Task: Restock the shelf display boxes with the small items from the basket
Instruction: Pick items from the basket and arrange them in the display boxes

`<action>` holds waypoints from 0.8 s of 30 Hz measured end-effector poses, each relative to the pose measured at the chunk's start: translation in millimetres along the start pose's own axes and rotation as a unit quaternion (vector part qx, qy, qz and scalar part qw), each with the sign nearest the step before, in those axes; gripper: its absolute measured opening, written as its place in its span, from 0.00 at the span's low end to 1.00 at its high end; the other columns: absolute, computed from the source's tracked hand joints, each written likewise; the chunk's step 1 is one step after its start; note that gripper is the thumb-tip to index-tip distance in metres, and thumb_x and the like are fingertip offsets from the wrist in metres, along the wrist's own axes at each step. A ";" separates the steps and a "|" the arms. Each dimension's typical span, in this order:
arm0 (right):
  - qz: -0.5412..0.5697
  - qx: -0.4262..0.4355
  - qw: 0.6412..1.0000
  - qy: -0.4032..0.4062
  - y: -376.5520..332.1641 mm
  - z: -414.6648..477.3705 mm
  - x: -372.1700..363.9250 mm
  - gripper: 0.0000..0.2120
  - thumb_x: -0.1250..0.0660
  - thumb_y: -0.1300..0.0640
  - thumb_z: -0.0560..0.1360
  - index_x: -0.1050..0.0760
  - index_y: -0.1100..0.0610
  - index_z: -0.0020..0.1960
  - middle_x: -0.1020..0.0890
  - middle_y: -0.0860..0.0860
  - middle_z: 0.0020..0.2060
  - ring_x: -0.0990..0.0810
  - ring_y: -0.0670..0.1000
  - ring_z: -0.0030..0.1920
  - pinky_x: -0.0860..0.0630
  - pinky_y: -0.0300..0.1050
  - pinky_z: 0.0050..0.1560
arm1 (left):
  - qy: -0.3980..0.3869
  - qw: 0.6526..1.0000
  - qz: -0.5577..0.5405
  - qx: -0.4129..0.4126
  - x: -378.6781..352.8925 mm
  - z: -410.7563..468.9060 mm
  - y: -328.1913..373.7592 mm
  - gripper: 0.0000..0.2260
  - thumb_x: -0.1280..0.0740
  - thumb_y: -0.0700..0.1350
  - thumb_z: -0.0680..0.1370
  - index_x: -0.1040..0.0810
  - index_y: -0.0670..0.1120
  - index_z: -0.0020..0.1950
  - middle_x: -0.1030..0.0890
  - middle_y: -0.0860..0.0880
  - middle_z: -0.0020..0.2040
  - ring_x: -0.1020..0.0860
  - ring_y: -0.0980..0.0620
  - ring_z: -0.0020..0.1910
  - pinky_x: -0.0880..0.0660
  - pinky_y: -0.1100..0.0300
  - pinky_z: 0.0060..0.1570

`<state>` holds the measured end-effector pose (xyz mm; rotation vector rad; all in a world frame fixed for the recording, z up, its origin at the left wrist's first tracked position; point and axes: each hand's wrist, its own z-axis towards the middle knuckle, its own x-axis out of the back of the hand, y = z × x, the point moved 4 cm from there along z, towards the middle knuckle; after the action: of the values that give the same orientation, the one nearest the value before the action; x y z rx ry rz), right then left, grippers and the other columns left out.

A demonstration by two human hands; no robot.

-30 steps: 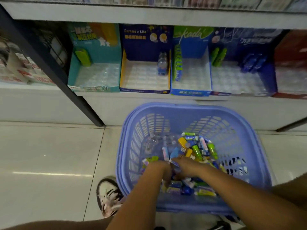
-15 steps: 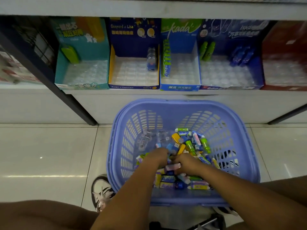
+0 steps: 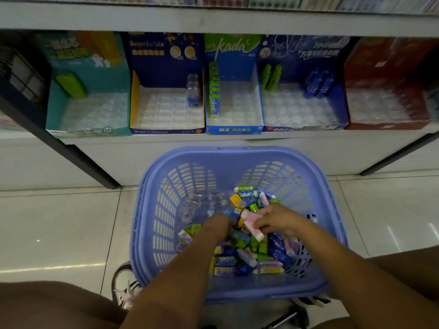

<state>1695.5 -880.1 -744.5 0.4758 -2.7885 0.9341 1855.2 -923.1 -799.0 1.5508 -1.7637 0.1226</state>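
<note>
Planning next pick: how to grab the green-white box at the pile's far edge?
Likely from above, pinching the long sides of the box: it lies flat atop the pile, long axis left-right, nothing over it, far side clear toward the basket wall.

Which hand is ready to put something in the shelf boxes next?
Probably the right. The right hand pinches a pink and white packet above the pile, while the left hand is buried among the items in the basket, its fingers hidden.
</note>
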 end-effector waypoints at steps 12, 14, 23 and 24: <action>0.157 0.267 0.943 0.124 -106.1 -57.5 29.8 0.14 0.31 0.68 0.72 0.21 0.64 0.58 0.15 0.56 0.45 0.16 0.49 0.41 0.19 0.40 0.43 | 0.010 0.657 -0.751 -0.070 95.2 -58.3 66.1 0.11 0.45 0.34 0.80 0.25 0.34 0.55 0.18 0.38 0.46 0.18 0.43 0.44 0.19 0.53 0.43; 0.096 0.311 0.933 0.153 -122.0 -68.5 28.6 0.15 0.31 0.66 0.72 0.21 0.60 0.59 0.16 0.55 0.48 0.17 0.51 0.46 0.20 0.44 0.49 | 0.036 0.615 -0.782 -0.101 107.1 -74.5 68.1 0.12 0.46 0.35 0.80 0.24 0.35 0.54 0.17 0.40 0.44 0.17 0.43 0.43 0.19 0.53 0.43; -0.091 0.425 0.876 0.208 -175.3 -99.1 14.2 0.18 0.43 0.38 0.74 0.29 0.45 0.59 0.18 0.40 0.39 0.20 0.38 0.39 0.25 0.31 0.41 | 0.127 0.633 -0.743 -0.178 149.0 -116.2 60.9 0.11 0.40 0.44 0.82 0.23 0.39 0.56 0.15 0.48 0.41 0.17 0.54 0.35 0.21 0.64 0.33; -0.073 0.424 0.879 0.204 -180.4 -99.5 15.8 0.20 0.46 0.37 0.74 0.30 0.48 0.57 0.17 0.42 0.40 0.18 0.41 0.39 0.22 0.38 0.43 | 0.133 0.636 -0.738 -0.180 151.7 -118.6 59.9 0.10 0.39 0.44 0.81 0.22 0.40 0.56 0.15 0.48 0.41 0.18 0.55 0.34 0.22 0.65 0.32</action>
<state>1748.6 -959.3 -561.3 0.4952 -1.8274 1.9291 1864.3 -966.6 -602.3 2.0048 0.1246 -0.7244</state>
